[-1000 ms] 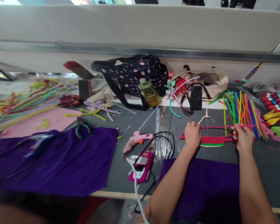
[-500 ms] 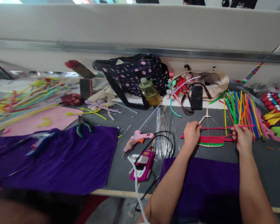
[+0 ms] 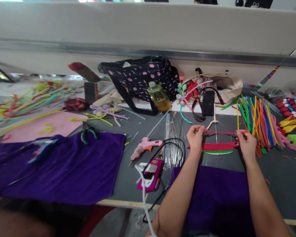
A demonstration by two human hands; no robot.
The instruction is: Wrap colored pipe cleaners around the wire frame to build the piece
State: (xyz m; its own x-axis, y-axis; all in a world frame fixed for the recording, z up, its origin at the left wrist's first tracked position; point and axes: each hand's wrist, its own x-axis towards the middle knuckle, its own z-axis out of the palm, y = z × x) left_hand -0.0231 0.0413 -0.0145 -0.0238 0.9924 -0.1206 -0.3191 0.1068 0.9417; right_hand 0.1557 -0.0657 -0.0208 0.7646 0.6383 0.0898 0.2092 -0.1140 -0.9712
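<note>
My left hand (image 3: 195, 137) and my right hand (image 3: 246, 144) each pinch one end of a thin red pipe cleaner (image 3: 220, 132), stretched level between them above the grey table. Just below it lies a flat bundle of red strips with a green and white edge (image 3: 218, 147). A thin wire frame with a cream tip (image 3: 213, 122) lies just behind. To the right of my right hand spreads a fan of many coloured pipe cleaners (image 3: 256, 120).
Purple cloth (image 3: 64, 168) covers the near left and another piece (image 3: 212, 194) lies under my forearms. Two pink glue guns (image 3: 148, 144) with cables, a bunch of wires (image 3: 172, 138), a spotted bag (image 3: 143, 77), a yellow bottle (image 3: 158, 97), a phone (image 3: 208, 102) and paper shapes (image 3: 292, 126) surround the work.
Both hands have shifted left and closer together, and the red pipe cleaner has come free of the coloured fan and now hangs shorter between them.
</note>
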